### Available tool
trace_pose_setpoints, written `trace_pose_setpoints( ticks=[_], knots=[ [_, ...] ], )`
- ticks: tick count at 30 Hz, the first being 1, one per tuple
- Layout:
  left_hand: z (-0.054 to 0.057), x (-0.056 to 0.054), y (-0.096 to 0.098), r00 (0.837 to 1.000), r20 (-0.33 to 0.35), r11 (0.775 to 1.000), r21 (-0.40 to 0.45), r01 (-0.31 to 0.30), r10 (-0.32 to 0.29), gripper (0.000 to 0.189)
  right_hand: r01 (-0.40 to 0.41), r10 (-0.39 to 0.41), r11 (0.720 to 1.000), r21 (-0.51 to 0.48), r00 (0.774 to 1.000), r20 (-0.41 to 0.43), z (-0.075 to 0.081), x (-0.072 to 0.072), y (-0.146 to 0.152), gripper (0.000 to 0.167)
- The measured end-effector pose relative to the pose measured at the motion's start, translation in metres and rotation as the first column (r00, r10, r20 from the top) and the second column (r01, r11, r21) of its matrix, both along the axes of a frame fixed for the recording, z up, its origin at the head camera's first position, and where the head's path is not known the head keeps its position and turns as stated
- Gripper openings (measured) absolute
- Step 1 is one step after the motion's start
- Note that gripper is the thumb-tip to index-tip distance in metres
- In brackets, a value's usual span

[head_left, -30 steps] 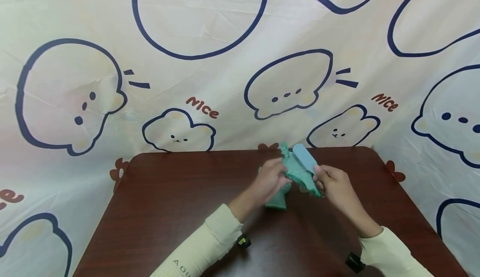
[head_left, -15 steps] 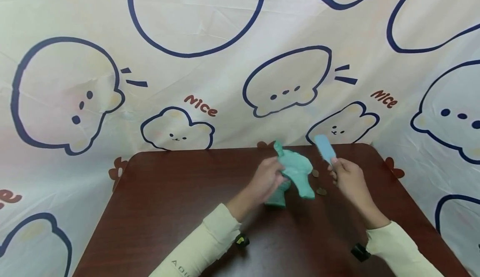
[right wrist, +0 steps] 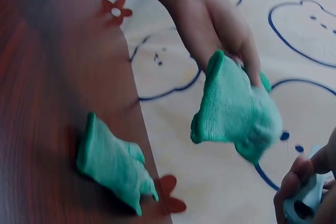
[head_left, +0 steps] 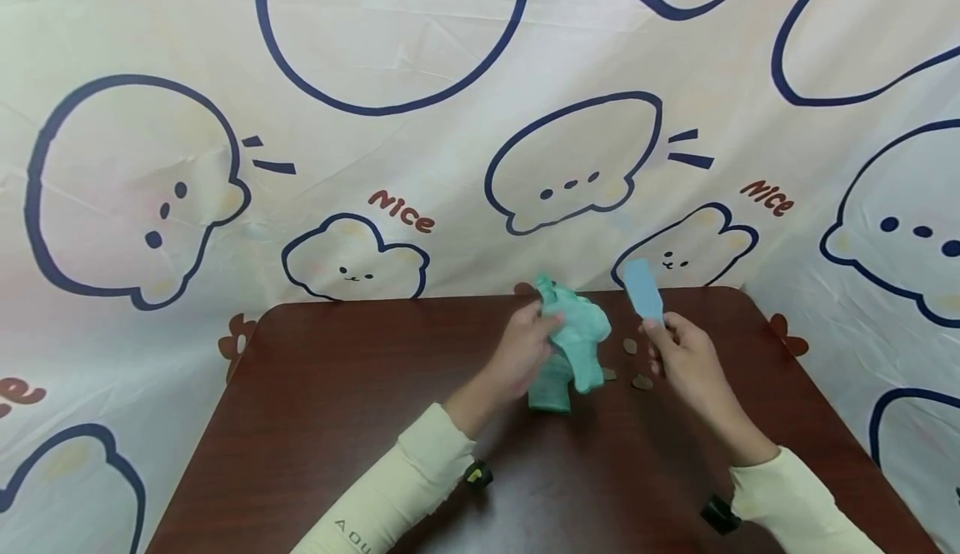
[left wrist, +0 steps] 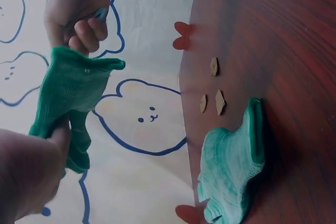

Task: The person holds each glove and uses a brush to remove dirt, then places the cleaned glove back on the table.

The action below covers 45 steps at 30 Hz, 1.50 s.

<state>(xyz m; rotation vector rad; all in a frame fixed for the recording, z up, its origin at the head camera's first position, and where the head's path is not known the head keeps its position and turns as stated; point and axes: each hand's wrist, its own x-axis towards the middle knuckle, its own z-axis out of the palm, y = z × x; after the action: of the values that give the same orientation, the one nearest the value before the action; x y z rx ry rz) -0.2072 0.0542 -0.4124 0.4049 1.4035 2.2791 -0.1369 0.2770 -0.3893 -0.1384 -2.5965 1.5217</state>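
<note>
My left hand point(head_left: 519, 352) grips a green knitted glove point(head_left: 582, 339) above the table, its cuff point(right wrist: 226, 98) hanging down in the right wrist view. In my right hand point(head_left: 686, 356) is a light blue brush point(head_left: 642, 289), held by the handle with its flat back showing, a short gap to the right of the glove. A second green glove point(head_left: 550, 389) lies on the table below my left hand; its fingers point away in the left wrist view. To its right lie three small brown leaf-like pieces point(left wrist: 220, 102).
The dark wooden table point(head_left: 337, 421) has rounded far corners. Behind and beside it hangs a pale cloth point(head_left: 450, 162) with cartoon outlines. A black device point(head_left: 477, 475) is strapped at the left wrist, another black device point(head_left: 720, 516) at the right.
The brush has come off the glove and moved right. My left hand has turned the held glove and shifted it slightly left, uncovering the brown pieces on the table.
</note>
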Motion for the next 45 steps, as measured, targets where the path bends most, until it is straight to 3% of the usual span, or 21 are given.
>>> trace_pose_setpoints(
  ticks=[4, 8, 10, 14, 17, 19, 24, 26, 28, 33, 35, 37, 38, 40, 42, 43, 45],
  knots=[
    [0.003, 0.004, 0.007, 0.988, -0.052, 0.977, -0.155, -0.149, 0.142, 0.027, -0.063, 0.063, 0.996, -0.068, 0.998, 0.006, 0.0, 0.001, -0.018, 0.049],
    [0.009, 0.012, 0.015, 0.962, -0.135, 0.917, -0.296, -0.268, 0.237, 0.024, -0.085, 0.084, 0.987, -0.137, 0.996, -0.008, 0.001, -0.001, -0.035, 0.043],
    [0.012, 0.016, 0.019, 0.954, -0.17, 0.895, -0.338, -0.292, 0.247, 0.025, -0.086, 0.086, 0.976, -0.198, 0.996, -0.005, 0.001, -0.003, -0.042, 0.04],
    [0.018, 0.026, 0.021, 0.944, -0.248, 0.876, -0.377, -0.299, 0.216, 0.029, -0.05, 0.057, 0.962, -0.269, 0.998, 0.018, 0.0, -0.009, -0.048, 0.038],
    [0.02, 0.033, 0.02, 0.934, -0.327, 0.875, -0.397, -0.276, 0.147, 0.034, -0.011, 0.032, 0.942, -0.335, 0.998, 0.056, -0.002, -0.014, -0.045, 0.037],
    [0.021, 0.037, 0.02, 0.918, -0.385, 0.861, -0.43, -0.272, 0.097, 0.039, -0.003, 0.043, 0.908, -0.418, 0.995, 0.087, -0.003, -0.017, -0.044, 0.035],
    [0.02, 0.039, 0.02, 0.847, -0.531, 0.827, -0.46, -0.324, 0.036, 0.036, -0.061, 0.145, 0.825, -0.561, 0.984, 0.107, -0.008, -0.019, -0.041, 0.036],
    [0.018, 0.039, 0.02, 0.833, -0.552, 0.822, -0.455, -0.343, 0.043, 0.028, -0.084, 0.181, 0.814, -0.575, 0.977, 0.113, -0.01, -0.018, -0.042, 0.039],
    [0.015, 0.039, 0.02, 0.835, -0.548, 0.818, -0.455, -0.353, 0.056, 0.022, -0.086, 0.194, 0.809, -0.582, 0.973, 0.126, -0.011, -0.017, -0.043, 0.041],
    [0.01, 0.038, 0.02, 0.867, -0.49, 0.812, -0.467, -0.35, 0.091, 0.014, -0.047, 0.191, 0.8, -0.598, 0.965, 0.18, -0.014, -0.016, -0.045, 0.037],
    [0.008, 0.036, 0.02, 0.885, -0.451, 0.809, -0.475, -0.346, 0.114, 0.017, -0.037, 0.19, 0.794, -0.607, 0.963, 0.19, -0.015, -0.016, -0.045, 0.035],
    [0.006, 0.033, 0.02, 0.914, -0.382, 0.802, -0.499, -0.329, 0.137, 0.029, -0.041, 0.195, 0.786, -0.616, 0.963, 0.185, -0.017, -0.017, -0.045, 0.035],
    [0.005, 0.032, 0.02, 0.932, -0.333, 0.805, -0.507, -0.306, 0.144, 0.037, -0.047, 0.197, 0.784, -0.619, 0.964, 0.178, -0.017, -0.018, -0.045, 0.036],
    [0.004, 0.028, 0.02, 0.971, -0.197, 0.837, -0.502, -0.22, 0.137, 0.056, -0.064, 0.203, 0.782, -0.62, 0.966, 0.157, -0.019, -0.018, -0.043, 0.038],
    [0.004, 0.026, 0.019, 0.994, -0.011, 0.872, -0.479, -0.097, 0.104, 0.074, -0.085, 0.215, 0.777, -0.624, 0.967, 0.136, -0.02, -0.019, -0.042, 0.039],
    [0.003, 0.025, 0.019, 0.993, 0.08, 0.89, -0.455, -0.04, 0.085, 0.081, -0.095, 0.221, 0.776, -0.624, 0.967, 0.128, -0.02, -0.019, -0.042, 0.039],
    [0.002, 0.024, 0.017, 0.973, 0.226, 0.908, -0.415, 0.05, 0.051, 0.083, -0.108, 0.227, 0.776, -0.622, 0.967, 0.116, -0.02, -0.019, -0.041, 0.039]
  ],
)
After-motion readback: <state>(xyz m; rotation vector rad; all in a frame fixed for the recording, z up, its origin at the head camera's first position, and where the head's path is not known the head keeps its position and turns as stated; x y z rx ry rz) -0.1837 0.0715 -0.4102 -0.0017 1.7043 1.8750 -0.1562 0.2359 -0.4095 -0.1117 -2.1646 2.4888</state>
